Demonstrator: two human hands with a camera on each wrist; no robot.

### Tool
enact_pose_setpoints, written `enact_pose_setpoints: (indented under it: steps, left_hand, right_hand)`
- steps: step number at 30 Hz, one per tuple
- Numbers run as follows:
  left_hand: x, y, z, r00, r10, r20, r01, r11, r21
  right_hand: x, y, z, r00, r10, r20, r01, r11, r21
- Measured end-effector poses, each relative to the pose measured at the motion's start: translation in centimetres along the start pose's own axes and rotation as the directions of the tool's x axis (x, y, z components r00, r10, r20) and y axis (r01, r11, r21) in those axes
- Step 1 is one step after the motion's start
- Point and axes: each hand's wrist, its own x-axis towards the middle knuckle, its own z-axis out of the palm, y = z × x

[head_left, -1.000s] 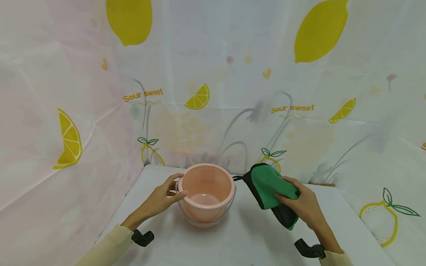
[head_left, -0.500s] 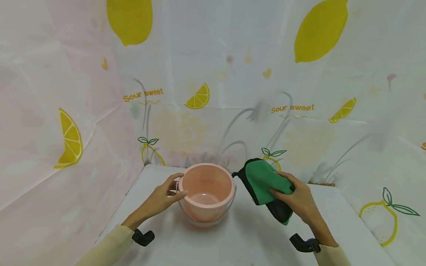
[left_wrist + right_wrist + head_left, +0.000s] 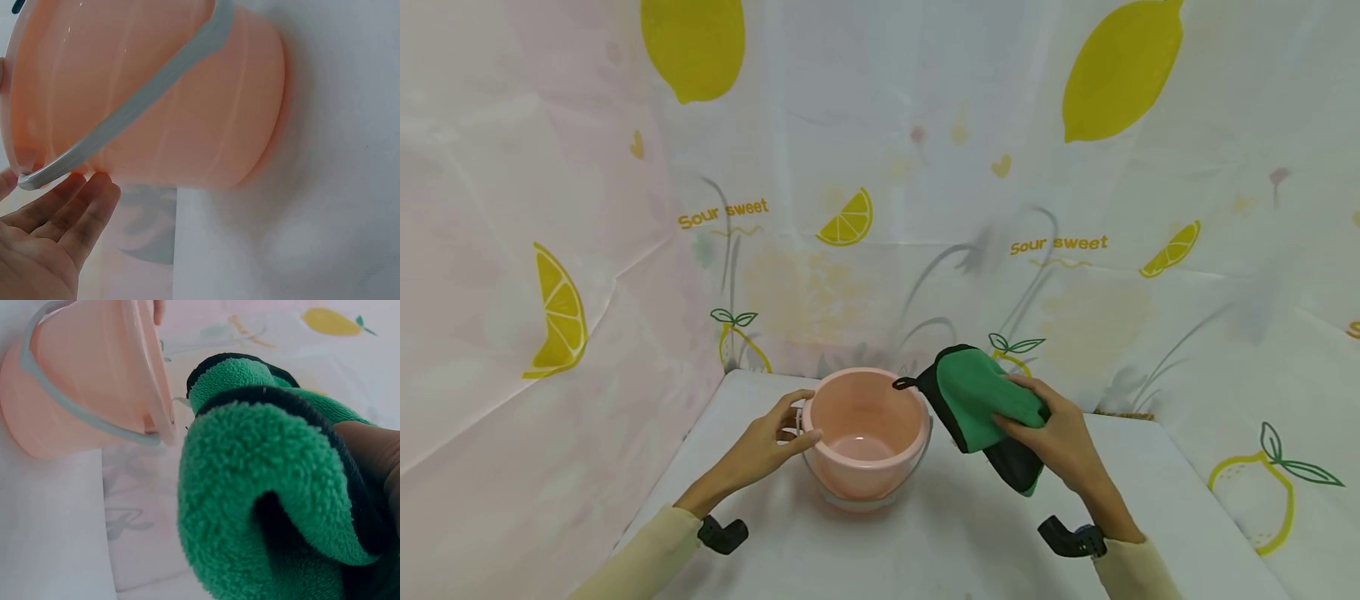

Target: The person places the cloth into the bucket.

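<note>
A pink bucket (image 3: 857,487) with a lowered grey handle (image 3: 134,103) stands upright on the white table. At its left rim my left hand (image 3: 772,439) grips the edge, thumb over the lip and fingers along the outside wall. To the right of the bucket my right hand (image 3: 1051,435) pinches a folded green towel (image 3: 977,396) with black edging and holds it above the table. The towel's black hanging loop overlaps the bucket's right rim in the head view. In the right wrist view the fluffy towel (image 3: 250,462) fills the middle, with the bucket (image 3: 94,381) behind it.
The white table (image 3: 925,550) meets a lemon-printed backdrop (image 3: 880,275) at the back and sides. Black wrist cameras sit on both forearms, below the bucket's level in the head view.
My right hand has carried the towel left and slightly up, bringing its loop over the bucket's right rim. My left hand and the bucket have stayed put.
</note>
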Motion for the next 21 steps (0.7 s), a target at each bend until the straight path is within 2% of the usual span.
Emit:
enact_pose_setpoints:
  steps: [3,8,10,15,21]
  left_hand:
    - [0.0,0.1,0.0,1.0,0.004,-0.002,-0.004,1.0,0.001]
    - [-0.6,2.1,-0.2,1.0,-0.01,-0.005,0.01,1.0,-0.017]
    - [-0.7,2.4,-0.1,1.0,-0.024,-0.009,0.024,1.0,-0.018]
    - [-0.2,0.6,0.2,0.999,-0.037,-0.019,0.036,0.999,-0.017]
    - [-0.1,0.2,0.1,1.0,-0.016,-0.009,0.015,0.999,-0.049]
  right_hand:
    - [0.3,-0.3,0.3,1.0,-0.014,-0.001,0.014,1.0,0.012]
    - [0.2,-3.6,0.3,0.999,-0.015,0.032,0.014,0.999,0.03]
    - [0.3,-4.0,0.5,0.999,-0.016,0.045,0.015,0.999,0.04]
    - [1.4,-1.7,1.8,0.998,-0.051,0.047,0.047,0.997,0.069]
    - [2.1,-2.0,2.9,0.994,-0.086,0.066,0.08,0.993,0.089]
